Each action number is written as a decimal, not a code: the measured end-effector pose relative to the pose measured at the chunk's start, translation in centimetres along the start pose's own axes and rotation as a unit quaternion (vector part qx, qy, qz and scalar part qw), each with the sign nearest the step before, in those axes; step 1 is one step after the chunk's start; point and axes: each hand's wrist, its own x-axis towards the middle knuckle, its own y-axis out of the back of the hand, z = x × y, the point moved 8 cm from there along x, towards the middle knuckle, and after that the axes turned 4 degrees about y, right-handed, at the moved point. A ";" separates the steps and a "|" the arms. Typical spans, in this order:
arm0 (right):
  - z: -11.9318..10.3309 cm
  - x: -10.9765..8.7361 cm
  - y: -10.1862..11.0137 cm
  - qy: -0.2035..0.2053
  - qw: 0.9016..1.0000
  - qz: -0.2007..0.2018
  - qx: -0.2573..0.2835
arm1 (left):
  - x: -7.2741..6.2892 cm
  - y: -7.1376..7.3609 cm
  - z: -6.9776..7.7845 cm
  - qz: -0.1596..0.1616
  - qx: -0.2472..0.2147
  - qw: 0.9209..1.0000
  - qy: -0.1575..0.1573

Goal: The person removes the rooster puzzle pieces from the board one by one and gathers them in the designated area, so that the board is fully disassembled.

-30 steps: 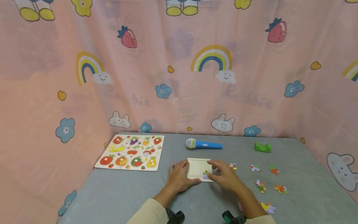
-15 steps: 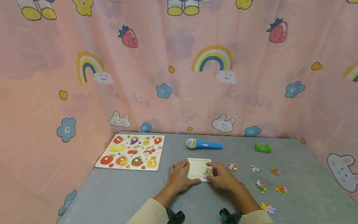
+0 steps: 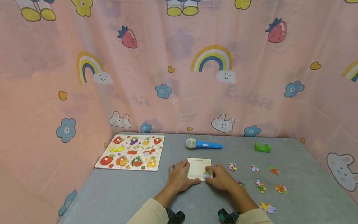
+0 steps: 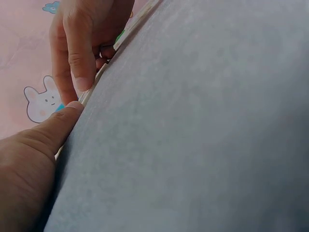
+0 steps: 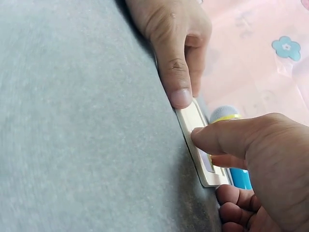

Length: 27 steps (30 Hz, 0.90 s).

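Note:
A small pale wooden puzzle tray (image 3: 195, 168) lies flat on the grey table. My left hand (image 3: 179, 176) holds its left side, with the thumb along the front edge and the fingers at the left edge. A green and purple puzzle piece (image 3: 206, 175) sits in the tray's front right corner, partly hidden by my right hand (image 3: 222, 177). Thumb and forefinger of that hand bend round the piece. In the right wrist view the right thumb (image 5: 205, 140) lies over the tray's front rim, and a purple bit of the piece (image 5: 204, 157) shows beneath it.
Several loose puzzle pieces (image 3: 260, 186) are spread on the table to the right. Behind the tray lies a blue toy microphone (image 3: 208, 145). A fruit peg board (image 3: 130, 153) is at the back left, and a green block (image 3: 262, 147) at the back right.
My right hand has moved slightly left and toward the front, its thumb and forefinger closing in on the piece in the tray's corner. The left hand and the tray stay put.

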 end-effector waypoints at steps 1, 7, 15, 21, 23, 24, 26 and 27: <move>0.0 0.0 0.0 0.002 1.000 0.000 -0.003 | 0.0 0.0 0.0 0.000 0.001 1.000 0.000; -0.3 0.0 0.1 0.008 1.000 0.005 0.006 | 0.0 0.0 0.0 0.002 0.003 1.000 0.000; -0.9 -0.2 0.5 0.067 0.996 0.052 0.008 | 0.0 -0.1 0.1 -0.002 -0.004 1.000 0.000; -1.3 -0.3 0.7 0.095 0.994 0.063 0.003 | 0.1 0.1 0.1 0.003 0.002 1.000 -0.001; -1.1 -0.3 0.7 0.086 0.995 0.057 0.000 | 0.1 0.0 0.1 0.001 0.002 1.000 0.000; -1.0 -0.3 0.6 0.083 0.995 0.054 -0.001 | 0.1 0.0 0.0 0.000 0.003 1.000 0.001; -1.0 -0.3 0.6 0.084 0.995 0.050 -0.002 | 0.0 -0.1 0.0 -0.002 0.004 1.000 0.002; -1.0 -0.3 0.7 0.086 0.995 0.050 -0.003 | 0.0 -0.1 0.0 -0.003 0.004 1.000 0.003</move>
